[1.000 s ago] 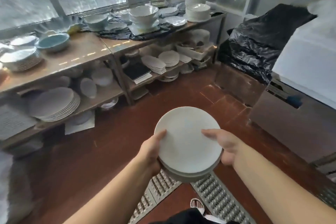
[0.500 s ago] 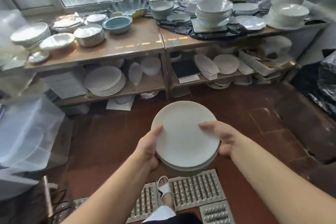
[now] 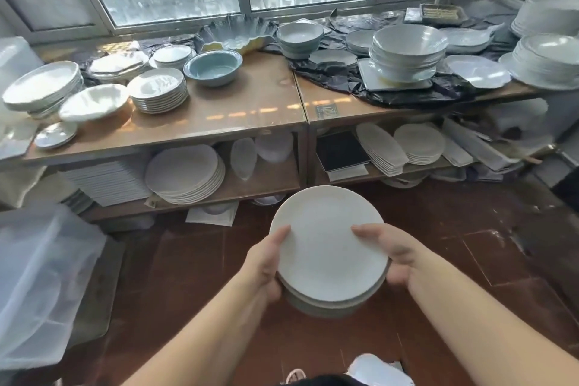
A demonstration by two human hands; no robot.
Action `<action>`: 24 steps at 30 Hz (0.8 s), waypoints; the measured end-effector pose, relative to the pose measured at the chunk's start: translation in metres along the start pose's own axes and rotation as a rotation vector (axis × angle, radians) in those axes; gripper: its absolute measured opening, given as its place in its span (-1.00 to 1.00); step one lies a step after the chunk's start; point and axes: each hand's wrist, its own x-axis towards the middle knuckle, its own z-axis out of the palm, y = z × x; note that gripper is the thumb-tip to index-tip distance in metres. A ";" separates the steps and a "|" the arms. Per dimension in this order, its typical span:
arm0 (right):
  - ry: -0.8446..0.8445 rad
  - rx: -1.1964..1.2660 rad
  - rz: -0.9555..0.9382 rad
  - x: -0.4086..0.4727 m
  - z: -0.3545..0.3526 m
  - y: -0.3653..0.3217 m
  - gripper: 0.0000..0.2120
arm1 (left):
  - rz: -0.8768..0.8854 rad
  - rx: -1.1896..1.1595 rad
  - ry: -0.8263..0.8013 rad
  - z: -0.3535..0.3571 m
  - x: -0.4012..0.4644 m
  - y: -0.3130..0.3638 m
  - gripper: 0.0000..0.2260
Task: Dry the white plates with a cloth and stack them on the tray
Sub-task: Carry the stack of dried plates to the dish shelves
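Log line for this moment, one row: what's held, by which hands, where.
held: stack of white plates | left hand: grips left rim | right hand: grips right rim | position: above red tile floor, facing wooden tables | cloth, tray: not seen

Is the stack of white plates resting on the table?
No, the stack of white plates is held above the floor by the left hand and right hand, short of the wooden table.

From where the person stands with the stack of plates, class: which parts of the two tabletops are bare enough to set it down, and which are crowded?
Left table: a bare patch runs from the blue bowl to the front edge and right to the seam. Right table: only a narrow bare strip at the front, before the black sheet. Crowded: the left end, the window side, and the whole right end. Both hands hold the stack of plates.
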 end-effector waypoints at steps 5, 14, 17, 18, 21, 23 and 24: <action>-0.001 -0.001 0.018 0.063 0.015 -0.064 -0.68 | -0.013 -0.022 0.000 0.028 0.058 0.056 -0.65; -0.088 -0.134 0.021 0.174 0.043 -0.221 -0.74 | 0.044 -0.072 0.097 0.096 0.165 0.168 -0.60; -0.138 -0.165 0.015 0.202 0.061 -0.270 -0.74 | 0.072 -0.123 0.119 0.109 0.190 0.205 -0.59; -0.155 -0.170 0.014 0.211 0.068 -0.283 -0.75 | 0.079 -0.146 0.123 0.112 0.198 0.217 -0.56; -0.206 -0.182 0.027 0.241 0.087 -0.316 -0.73 | 0.074 -0.199 0.128 0.116 0.221 0.249 -0.60; -0.232 -0.191 0.045 0.264 0.102 -0.333 -0.70 | 0.070 -0.240 0.112 0.115 0.238 0.270 -0.62; -0.239 -0.193 0.052 0.277 0.110 -0.341 -0.69 | 0.070 -0.254 0.116 0.113 0.247 0.281 -0.63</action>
